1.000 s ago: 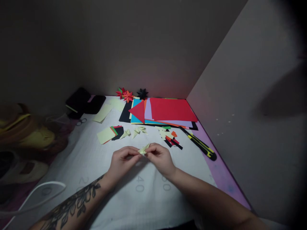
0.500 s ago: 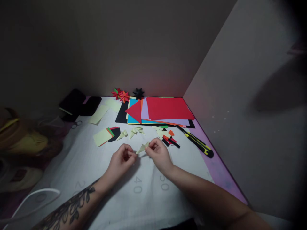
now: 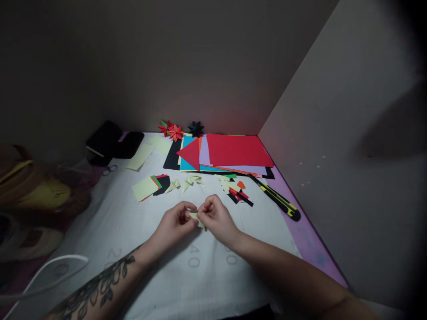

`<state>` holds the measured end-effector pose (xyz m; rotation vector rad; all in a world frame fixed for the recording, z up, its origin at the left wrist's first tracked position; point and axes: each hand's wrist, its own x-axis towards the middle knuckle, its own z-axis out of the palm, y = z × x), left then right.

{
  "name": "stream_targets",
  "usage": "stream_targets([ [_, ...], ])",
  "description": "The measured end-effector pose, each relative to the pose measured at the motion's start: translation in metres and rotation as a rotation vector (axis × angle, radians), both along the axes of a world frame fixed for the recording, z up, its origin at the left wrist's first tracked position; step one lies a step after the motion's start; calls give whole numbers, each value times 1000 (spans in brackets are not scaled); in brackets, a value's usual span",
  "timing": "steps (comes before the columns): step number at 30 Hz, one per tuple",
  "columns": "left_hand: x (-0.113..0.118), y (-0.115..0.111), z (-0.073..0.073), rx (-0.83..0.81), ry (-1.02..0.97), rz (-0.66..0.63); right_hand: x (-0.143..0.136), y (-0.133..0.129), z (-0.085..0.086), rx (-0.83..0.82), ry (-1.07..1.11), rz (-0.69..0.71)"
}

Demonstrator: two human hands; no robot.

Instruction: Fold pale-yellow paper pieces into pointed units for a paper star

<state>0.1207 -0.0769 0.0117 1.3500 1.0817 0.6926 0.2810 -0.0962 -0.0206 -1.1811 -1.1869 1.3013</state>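
Pinches paper [image 3: 193, 215] in left grip [image 3: 175, 222] and right grip [image 3: 218, 221], likely to control so small a piece; has cutter [image 3: 279, 201] lying well apart, presumably for safety.

Gap: a narrow strip of bare cloth [image 3: 210, 190] runs ahead of the fingers [image 3: 187, 206], between the folded pieces [image 3: 190, 181] and the scraps [image 3: 242, 196].
Left ahead: paper squares [image 3: 143, 189] in the way.
Right: open cloth, then the cutter [image 3: 280, 201] lying slantwise.
Far ahead: sheets [image 3: 240, 151], with the wall [image 3: 200, 66] behind.
Nearer the body: open cloth below the fingers.
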Motion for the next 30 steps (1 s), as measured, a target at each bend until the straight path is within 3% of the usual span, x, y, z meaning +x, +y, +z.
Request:
stream_targets([
  [3, 2, 0, 0, -37, -57, 39, -1, 1, 2, -18, 69, 14],
  [15, -8, 13, 0, -24, -177, 460, 1, -1, 1, 28, -32, -22],
  [21, -6, 8, -5, -144, -110, 317, 4, -3, 2, 414, -404, -40],
  [27, -3, 2, 2, -65, -1, 172, 6, -1, 4, 532, -533, 27],
  [30, -5, 2, 3, 31, 66, 111, 7, -1, 7, 515, -507, 23],
])
